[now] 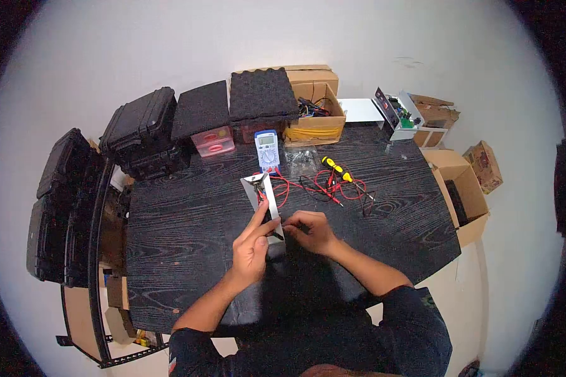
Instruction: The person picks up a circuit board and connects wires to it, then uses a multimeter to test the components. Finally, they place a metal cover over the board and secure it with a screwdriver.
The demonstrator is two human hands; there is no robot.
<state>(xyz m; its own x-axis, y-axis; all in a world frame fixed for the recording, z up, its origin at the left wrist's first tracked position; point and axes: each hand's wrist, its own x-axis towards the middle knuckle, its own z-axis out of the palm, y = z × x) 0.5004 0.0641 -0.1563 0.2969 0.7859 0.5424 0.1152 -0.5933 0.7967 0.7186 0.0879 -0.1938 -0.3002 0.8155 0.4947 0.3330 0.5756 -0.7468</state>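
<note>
A white bent panel [275, 207] with dark parts and some wires inside stands tilted over the black table. My left hand [251, 251] grips it from the left, with its fingers reaching across the inner side. On the panel's right face, the fingertips of my right hand [311, 231] are pinched together; whatever is between them is too small to make out. Just behind the panel lies a blue-and-white multimeter [267, 152] with red and black test leads [327, 191]. A yellow-and-black screwdriver [337, 168] rests on the leads to the right.
A clear tray of small hardware [301, 160] sits beside the multimeter. Along the back of the table [383, 207] are foam-topped boxes [263, 94], a cardboard box of cables [317, 116] and an opened white enclosure with a green circuit board [401, 115]. Black hard cases [141, 125] stand left.
</note>
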